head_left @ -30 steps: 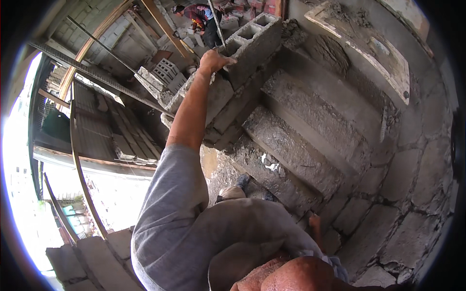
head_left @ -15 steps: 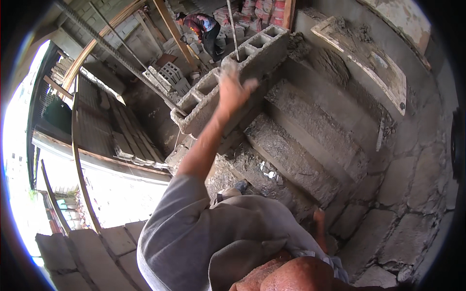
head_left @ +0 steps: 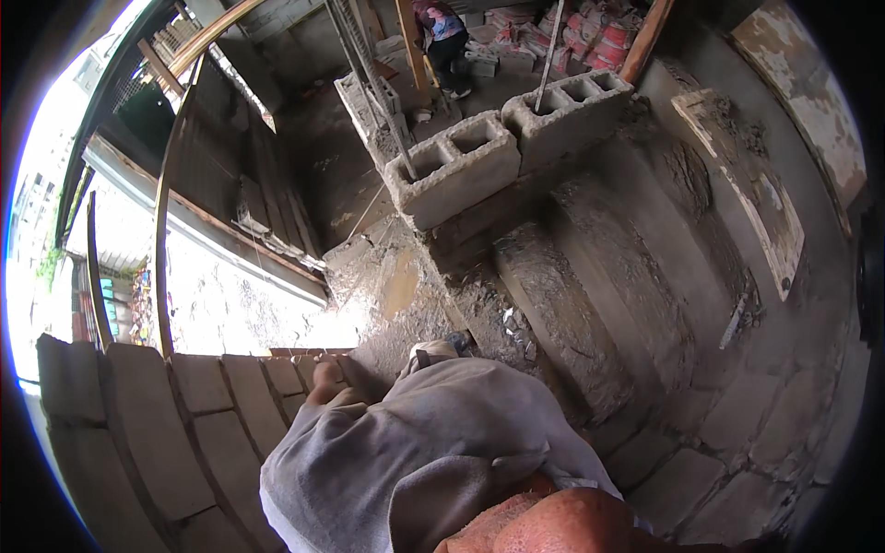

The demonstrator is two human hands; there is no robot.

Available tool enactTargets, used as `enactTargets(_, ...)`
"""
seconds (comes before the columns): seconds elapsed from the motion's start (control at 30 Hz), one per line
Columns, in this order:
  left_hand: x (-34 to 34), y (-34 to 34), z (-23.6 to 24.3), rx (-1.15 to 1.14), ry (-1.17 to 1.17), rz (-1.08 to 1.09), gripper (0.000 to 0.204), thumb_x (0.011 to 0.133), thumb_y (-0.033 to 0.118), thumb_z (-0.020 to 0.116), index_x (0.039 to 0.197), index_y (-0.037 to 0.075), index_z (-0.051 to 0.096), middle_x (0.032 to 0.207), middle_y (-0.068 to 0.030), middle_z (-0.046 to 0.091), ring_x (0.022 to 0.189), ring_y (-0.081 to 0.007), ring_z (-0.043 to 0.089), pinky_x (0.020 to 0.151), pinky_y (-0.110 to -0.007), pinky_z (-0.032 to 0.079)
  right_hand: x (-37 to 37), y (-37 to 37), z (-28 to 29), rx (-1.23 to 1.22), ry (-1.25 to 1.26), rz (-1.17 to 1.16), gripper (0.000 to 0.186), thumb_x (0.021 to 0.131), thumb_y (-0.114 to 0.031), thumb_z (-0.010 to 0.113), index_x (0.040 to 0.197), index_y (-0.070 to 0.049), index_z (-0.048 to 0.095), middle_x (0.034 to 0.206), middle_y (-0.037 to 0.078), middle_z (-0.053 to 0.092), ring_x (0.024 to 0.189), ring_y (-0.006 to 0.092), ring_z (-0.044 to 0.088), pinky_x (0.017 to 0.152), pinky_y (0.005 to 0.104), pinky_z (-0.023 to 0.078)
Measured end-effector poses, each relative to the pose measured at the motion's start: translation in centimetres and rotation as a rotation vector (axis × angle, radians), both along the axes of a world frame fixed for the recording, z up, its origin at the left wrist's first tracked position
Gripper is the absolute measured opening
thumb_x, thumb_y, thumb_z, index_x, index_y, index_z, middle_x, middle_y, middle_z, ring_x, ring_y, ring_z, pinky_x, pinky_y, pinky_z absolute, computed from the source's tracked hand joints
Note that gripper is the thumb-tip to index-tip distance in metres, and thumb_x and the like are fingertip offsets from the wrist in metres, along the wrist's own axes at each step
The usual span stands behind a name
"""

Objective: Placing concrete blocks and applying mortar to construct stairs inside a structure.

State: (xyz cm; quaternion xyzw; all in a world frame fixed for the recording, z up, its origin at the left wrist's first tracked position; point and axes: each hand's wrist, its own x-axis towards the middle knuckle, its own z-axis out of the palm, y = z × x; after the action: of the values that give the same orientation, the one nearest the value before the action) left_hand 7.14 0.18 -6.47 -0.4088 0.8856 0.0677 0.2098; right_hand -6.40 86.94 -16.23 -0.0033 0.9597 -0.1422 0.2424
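My left arm is lowered at my side, and my left hand (head_left: 326,381) is small and partly covered by the sleeve, near the top of the block wall (head_left: 203,383). Its fingers cannot be made out. My right hand is out of view. Ahead, a hollow concrete block (head_left: 466,182) lies end to end with another hollow block (head_left: 576,127), both with open cells upward. A steel bar (head_left: 380,92) rises from the nearer block's cell, and another bar (head_left: 550,57) from the farther one. Wet mortar steps (head_left: 567,313) descend beside them.
A wooden board (head_left: 784,241) with mortar leans along the right wall. Stacked blocks (head_left: 355,101) stand behind the row. A co-worker (head_left: 444,41) bends at the back near red-and-white sacks (head_left: 613,44). Wooden posts (head_left: 411,41) rise there. A low block wall runs at left.
My left hand has left the hollow blocks and dropped back to my side. The right hand has gone out of sight. My view has shifted, and the blocks now appear farther right.
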Motion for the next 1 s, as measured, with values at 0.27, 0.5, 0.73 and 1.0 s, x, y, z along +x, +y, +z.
enactTargets(0.27, -0.2, 10.2, 1.7, 0.722, 0.336, -0.048, 0.037, 0.084, 0.040, 0.062, 0.102, 0.009, 0.072, 0.077, -0.0112, 0.065, 0.073, -0.0232, 0.065, 0.063, -0.039, 0.054, -11.8, -4.8, 0.4, 0.145, 0.126, 0.094, 0.037, 0.085, -0.034, 0.055, 0.097, -0.001, 0.066, 0.096, 0.024, 0.066, 0.091, 0.0410, 0.063, 0.075, 0.0519, 0.048)
enactTargets(0.5, -9.9, 7.7, -2.9, 0.812, 0.401, -0.646, 0.037, 0.084, 0.041, 0.063, 0.104, 0.011, 0.072, 0.073, -0.0101, 0.063, 0.070, -0.0217, 0.064, 0.058, -0.038, 0.054, -8.0, -9.5, 6.3, -0.100, -0.042, -0.587, 0.048, 0.077, -0.035, 0.065, 0.105, 0.004, 0.064, 0.108, 0.028, 0.063, 0.099, 0.0412, 0.062, 0.078, 0.0482, 0.049)
enactTargets(0.73, -12.3, 7.2, 1.2, 0.505, 0.229, 0.043, 0.051, 0.079, 0.046, 0.068, 0.090, -0.004, 0.068, 0.096, -0.0236, 0.067, 0.091, -0.0352, 0.064, 0.077, -0.045, 0.049, 2.2, -2.0, 1.0, -0.007, 0.105, 0.128, 0.042, 0.082, -0.018, 0.059, 0.117, 0.007, 0.058, 0.089, 0.020, 0.065, 0.072, 0.0226, 0.060, 0.064, 0.0413, 0.048)
enactTargets(1.0, -7.9, 11.5, -0.7, 0.612, 0.019, 0.073, 0.056, 0.081, 0.051, 0.063, 0.102, -0.002, 0.067, 0.108, -0.0234, 0.065, 0.101, -0.0339, 0.063, 0.084, -0.045, 0.048, -3.4, 1.9, 6.4, -0.084, 0.039, -0.299, 0.041, 0.082, -0.017, 0.058, 0.117, 0.006, 0.059, 0.082, 0.017, 0.064, 0.067, 0.0202, 0.058, 0.059, 0.0392, 0.046)
